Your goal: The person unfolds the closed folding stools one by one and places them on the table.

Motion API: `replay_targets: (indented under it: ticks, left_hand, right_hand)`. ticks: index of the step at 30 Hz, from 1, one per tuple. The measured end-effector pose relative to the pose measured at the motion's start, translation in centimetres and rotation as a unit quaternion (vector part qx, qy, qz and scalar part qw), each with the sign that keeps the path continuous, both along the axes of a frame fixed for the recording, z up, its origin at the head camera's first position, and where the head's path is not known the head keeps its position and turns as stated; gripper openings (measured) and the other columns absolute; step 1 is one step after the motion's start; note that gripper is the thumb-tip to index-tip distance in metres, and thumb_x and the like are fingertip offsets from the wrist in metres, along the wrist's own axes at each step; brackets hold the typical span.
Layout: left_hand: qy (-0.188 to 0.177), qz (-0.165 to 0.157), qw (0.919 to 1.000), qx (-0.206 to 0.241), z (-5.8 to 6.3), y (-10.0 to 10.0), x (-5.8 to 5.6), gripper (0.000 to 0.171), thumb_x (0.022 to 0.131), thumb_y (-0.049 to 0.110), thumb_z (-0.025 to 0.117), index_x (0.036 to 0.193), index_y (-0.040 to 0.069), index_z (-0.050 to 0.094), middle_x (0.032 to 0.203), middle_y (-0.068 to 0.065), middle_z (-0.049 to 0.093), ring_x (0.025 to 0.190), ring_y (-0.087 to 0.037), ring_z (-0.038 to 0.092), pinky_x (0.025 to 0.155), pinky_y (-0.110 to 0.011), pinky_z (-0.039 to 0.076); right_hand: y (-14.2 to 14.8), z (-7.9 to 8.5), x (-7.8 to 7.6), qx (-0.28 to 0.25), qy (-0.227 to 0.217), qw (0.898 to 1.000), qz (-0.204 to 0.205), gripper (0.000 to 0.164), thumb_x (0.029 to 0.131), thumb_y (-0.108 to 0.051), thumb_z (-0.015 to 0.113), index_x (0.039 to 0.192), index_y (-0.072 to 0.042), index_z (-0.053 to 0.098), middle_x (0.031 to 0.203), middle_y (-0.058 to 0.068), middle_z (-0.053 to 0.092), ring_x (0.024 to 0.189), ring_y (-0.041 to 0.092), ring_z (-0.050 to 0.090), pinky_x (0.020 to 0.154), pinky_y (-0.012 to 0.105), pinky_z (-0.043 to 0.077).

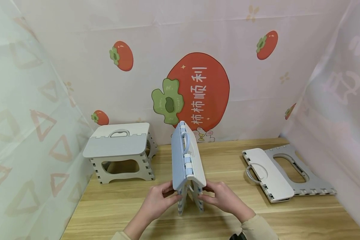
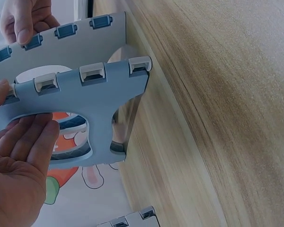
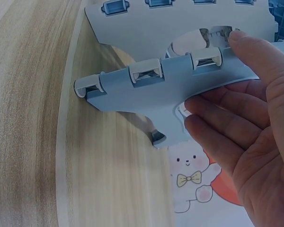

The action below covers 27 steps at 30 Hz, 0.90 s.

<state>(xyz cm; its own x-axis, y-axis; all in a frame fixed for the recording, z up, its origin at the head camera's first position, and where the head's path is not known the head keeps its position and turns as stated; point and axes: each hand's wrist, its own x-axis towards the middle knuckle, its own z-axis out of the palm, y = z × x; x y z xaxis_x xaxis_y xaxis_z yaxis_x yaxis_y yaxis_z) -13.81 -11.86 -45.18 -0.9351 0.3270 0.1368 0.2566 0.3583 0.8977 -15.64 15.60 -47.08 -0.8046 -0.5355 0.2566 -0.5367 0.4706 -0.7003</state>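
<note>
A half-folded step stool (image 1: 177, 156) stands in the middle of the table, its blue and white top halves sloping like a tent with a loop handle at the ridge. My left hand (image 1: 156, 200) grips its left near side. In the left wrist view, the thumb is on the hinged edge and the fingers (image 2: 31, 139) reach into the leg opening. On the other side my right hand (image 1: 223, 197) holds the stool; in the right wrist view its thumb lies over the edge and its fingers (image 3: 227, 111) curl under the leg panel (image 3: 128, 90).
A grey and white folding stool (image 1: 117, 146) stands unfolded at the back left. At the right, another stool (image 1: 270, 175) lies partly folded, its grey leg frame (image 1: 310, 185) spread out on the wooden table (image 1: 228, 226). Printed cloth walls (image 1: 144, 83) enclose the back and sides.
</note>
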Motion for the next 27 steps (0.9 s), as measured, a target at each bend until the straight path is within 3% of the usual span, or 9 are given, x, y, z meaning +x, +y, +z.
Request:
replay_targets:
  ticks: [27]
  left_hand:
    - [-0.008,0.004,0.9999,-0.007,-0.11,-0.44,-0.14,0.050,0.090,0.026,0.080,0.131,0.000,0.067,0.120,-0.018,0.073,0.111,-0.031,0.071,0.090,-0.043,0.059]
  right_hand:
    - [0.32,0.16,-0.02,-0.005,-0.002,1.000,0.006,0.044,0.098,-0.028,0.072,0.135,-0.007,0.063,0.124,0.011,0.073,0.108,0.027,0.072,0.089,0.041,0.061]
